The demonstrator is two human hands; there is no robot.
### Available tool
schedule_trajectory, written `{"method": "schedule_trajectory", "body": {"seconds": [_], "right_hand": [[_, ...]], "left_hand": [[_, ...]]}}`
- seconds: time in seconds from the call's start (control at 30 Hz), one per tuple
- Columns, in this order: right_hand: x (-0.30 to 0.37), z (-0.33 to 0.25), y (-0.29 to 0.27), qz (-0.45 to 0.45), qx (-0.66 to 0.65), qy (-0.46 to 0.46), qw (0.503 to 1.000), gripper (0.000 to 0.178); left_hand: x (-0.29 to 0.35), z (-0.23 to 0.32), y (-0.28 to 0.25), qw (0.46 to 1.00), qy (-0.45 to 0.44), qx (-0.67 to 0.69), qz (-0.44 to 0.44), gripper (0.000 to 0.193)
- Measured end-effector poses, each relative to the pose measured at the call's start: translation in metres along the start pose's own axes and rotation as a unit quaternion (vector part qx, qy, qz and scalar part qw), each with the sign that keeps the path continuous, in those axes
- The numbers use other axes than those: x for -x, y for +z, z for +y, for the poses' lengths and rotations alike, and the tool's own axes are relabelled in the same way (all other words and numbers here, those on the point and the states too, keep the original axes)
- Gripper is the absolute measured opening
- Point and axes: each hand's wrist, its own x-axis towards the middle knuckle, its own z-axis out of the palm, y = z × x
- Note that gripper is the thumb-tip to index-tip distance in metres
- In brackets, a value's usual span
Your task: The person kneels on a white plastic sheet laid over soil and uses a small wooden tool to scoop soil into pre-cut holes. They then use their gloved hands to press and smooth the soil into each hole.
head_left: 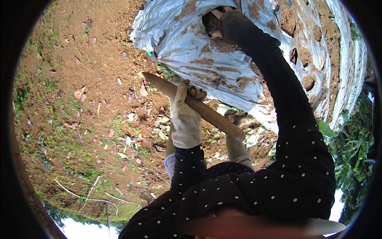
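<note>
Wooden stake [199, 106], stiff, likely light: gloved left hand [185, 115] fingers clamped mid-shaft. Right hand [223, 20], at 12 o'clock, in plastic sheet [238, 79] hole; fingers unclear.

right hand [218, 24]: fingers hidden inside hole in plastic sheet [207, 59] | grasp perhaps closed, unclear | lower rim blurred
</note>
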Motion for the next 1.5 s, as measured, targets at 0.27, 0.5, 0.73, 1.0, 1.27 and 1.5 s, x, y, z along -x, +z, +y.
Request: {"method": "schedule_trajectory", "body": {"seconds": [0.27, 0.5, 0.73, 1.0, 1.27, 1.5], "right_hand": [[0.007, 0.004, -0.005, 0.017, -0.004, -0.014, 1.0, 0.079], [0.076, 0.005, 0.001, 0.197, -0.126, 0.071, 0.97, 0.081], [0.127, -0.07, 0.072, 0.235, -0.216, 0.287, 0.903, 0.085], [0.09, -0.039, 0.05, 0.37, -0.127, 0.211, 0.896, 0.088], [0.058, -0.07, 0.05, 0.28, -0.029, 0.273, 0.92, 0.108], [0.072, -0.083, 0.05, 0.304, -0.086, 0.237, 0.919, 0.117]], "left_hand": [[0.0, 0.002, 0.001, 1.0, -0.015, -0.008, -0.018, 0.021], [0.005, 0.001, 0.005, 1.0, -0.001, -0.021, 0.011, 0.019], [0.001, 0.0, 0.0, 1.0, -0.009, -0.012, -0.002, 0.017], [0.0, -0.003, -0.013, 0.998, -0.016, -0.061, 0.0, 0.017], [-0.001, -0.004, -0.014, 0.997, -0.007, -0.066, -0.042, 0.018], [0.0, 0.0, -0.015, 0.997, -0.013, -0.069, 0.013, 0.019]]}}
